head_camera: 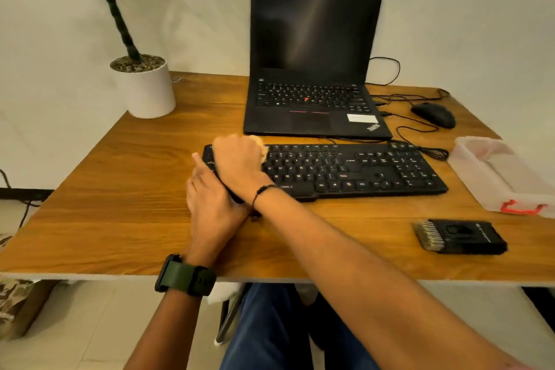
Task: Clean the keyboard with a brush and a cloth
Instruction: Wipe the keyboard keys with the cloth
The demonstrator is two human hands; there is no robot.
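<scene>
The keyboard lies across the middle of the worktop, its far edge just short of the laptop. Its left end is covered by both hands. The right hand, arm crossing from the near right, presses a pale cloth onto the leftmost keys, fingers curled over it — only a small edge of cloth shows. The left hand grips the keyboard's near-left corner, thumb along its left edge. Bare wood lies open left of the keyboard, out to the plant pot at the far left corner. The brush lies near the front edge at the right, well apart from the hands — beyond it a clear box overhangs the right edge. A mouse sits right of the laptop.
</scene>
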